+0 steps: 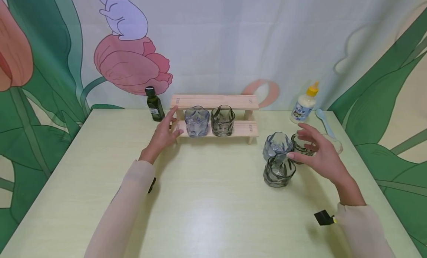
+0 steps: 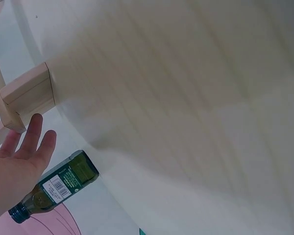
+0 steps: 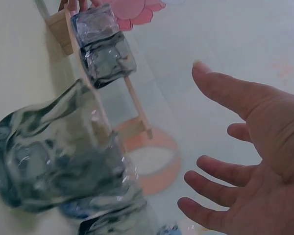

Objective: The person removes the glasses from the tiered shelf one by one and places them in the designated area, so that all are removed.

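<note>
A two-step wooden rack [image 1: 215,101] stands at the back of the table. Its lower step bears a bluish glass [image 1: 197,121] and a dark grey glass [image 1: 222,121]. My left hand [image 1: 162,135] rests against the rack's left end, fingers spread loosely; the left wrist view shows its fingers [image 2: 32,137] beside the wooden end. Over the glasses at the right hovers my right hand [image 1: 321,154], fingers apart, holding nothing. Below and beside it stand a blue glass [image 1: 277,144], a grey glass [image 1: 279,172] and another grey glass [image 1: 300,143], partly hidden by the hand.
Left of the rack stands a dark green bottle [image 1: 155,105]. At the back right are a white bottle with a yellow cap [image 1: 304,104] and a light blue spoon [image 1: 325,121]. A clear rounded object [image 1: 336,144] shows partly behind my right hand.
</note>
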A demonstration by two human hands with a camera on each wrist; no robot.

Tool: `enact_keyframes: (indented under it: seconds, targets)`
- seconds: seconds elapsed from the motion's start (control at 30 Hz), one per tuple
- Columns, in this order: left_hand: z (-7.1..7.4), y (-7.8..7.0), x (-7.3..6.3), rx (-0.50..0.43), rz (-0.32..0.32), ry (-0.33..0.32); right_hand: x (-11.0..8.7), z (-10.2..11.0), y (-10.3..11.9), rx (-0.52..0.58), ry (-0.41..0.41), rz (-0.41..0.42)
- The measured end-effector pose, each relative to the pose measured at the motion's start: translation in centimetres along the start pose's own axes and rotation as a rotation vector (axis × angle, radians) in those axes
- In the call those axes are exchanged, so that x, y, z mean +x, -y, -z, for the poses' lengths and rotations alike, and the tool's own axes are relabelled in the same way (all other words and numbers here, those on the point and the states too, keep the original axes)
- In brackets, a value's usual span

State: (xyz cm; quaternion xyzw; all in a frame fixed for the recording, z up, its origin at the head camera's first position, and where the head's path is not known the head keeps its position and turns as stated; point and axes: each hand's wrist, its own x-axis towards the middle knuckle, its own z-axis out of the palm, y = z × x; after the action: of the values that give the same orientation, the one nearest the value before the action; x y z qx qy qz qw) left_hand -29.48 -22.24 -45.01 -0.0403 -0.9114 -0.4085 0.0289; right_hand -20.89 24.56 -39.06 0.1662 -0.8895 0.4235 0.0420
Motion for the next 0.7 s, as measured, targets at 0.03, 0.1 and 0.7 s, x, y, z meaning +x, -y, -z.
enact_keyframes:
  seconds: [0.03,0.1,0.7]
  targets:
    - [0.0,0.0,0.0,0.0,0.001,0.0,0.5,0.0,0.4,0.005,0.007,0.009]
    - [0.0,0.1,0.0,-0.003,0.002,-0.002,1.6,-0.2,1.3,0.019,0.03,0.016]
    - [-0.1,0.3,0.0,-0.005,0.002,-0.002,11.3,-7.1,4.9,0.135,0.348,0.044]
